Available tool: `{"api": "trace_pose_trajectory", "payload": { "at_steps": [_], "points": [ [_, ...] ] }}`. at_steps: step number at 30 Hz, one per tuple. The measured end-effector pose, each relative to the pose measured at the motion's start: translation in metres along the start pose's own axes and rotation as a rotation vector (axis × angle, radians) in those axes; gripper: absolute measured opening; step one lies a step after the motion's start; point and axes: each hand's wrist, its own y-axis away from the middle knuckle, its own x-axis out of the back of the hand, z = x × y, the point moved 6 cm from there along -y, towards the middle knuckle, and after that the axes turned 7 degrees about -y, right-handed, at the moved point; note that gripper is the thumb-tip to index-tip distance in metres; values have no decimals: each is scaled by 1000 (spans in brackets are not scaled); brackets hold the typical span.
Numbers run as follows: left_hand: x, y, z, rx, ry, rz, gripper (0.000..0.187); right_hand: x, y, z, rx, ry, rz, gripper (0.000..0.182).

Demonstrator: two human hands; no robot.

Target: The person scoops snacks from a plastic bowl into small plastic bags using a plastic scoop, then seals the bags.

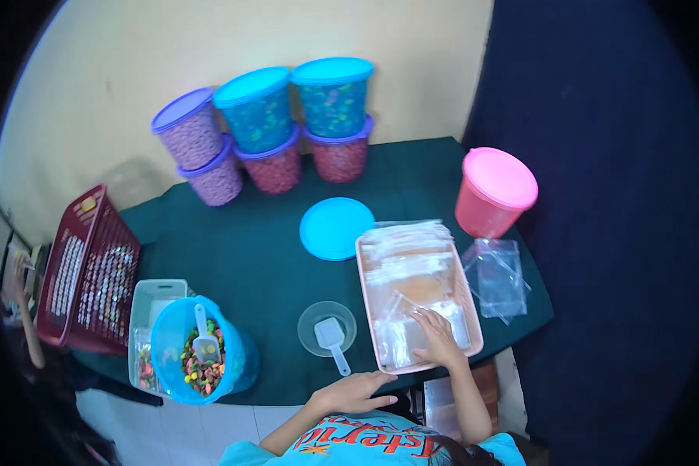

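Note:
My right hand (440, 339) lies with fingers spread on small clear plastic bags (412, 264) stacked in a pink tray (364, 295), at the tray's near end. My left hand (355, 392) rests flat and open on the near edge of the dark green table (248, 256), holding nothing. Just beyond it a clear round dish (311, 335) carries a white scoop (332, 339). An open blue tub (237, 365) of coloured candies (198, 373), with another scoop (204, 338) in it, stands at the front left.
A blue lid (335, 227) lies mid-table. A pink lidded tub (495, 193) and loose bags (497, 276) sit right. Several lidded tubs (272, 128) are stacked at the wall. A clear box (149, 299) and red basket (89, 272) are left, beside another person's arm (25, 314).

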Motion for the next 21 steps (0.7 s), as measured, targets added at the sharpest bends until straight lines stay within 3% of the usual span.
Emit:
{"api": "trace_pose_trajectory", "payload": {
  "at_steps": [5, 6, 7, 11, 14, 19, 21],
  "points": [
    [11, 21, 7, 155, 121, 156, 53, -12, -28, 18, 135, -5, -161, 72],
    [10, 25, 2, 193, 154, 235, 53, -5, -32, 21, 207, -54, -51, 61],
    [12, 28, -3, 231, 176, 321, 53, -4, -35, 27, 265, -46, -88, 61],
    [20, 42, 0, 277, 281, 570, 53, 21, -43, 61, -48, -413, 18, 29],
    [29, 46, 1, 301, 278, 740, 45, 49, -49, 68, -7, -587, -14, 19],
    [41, 57, 14, 298, 363, 972, 37, 104, -64, 14, 146, -892, 48, 11],
    [42, 67, 20, 212, 462, 1138, 34, 112, -70, -17, 266, -1123, 175, 11]
  ]
}}
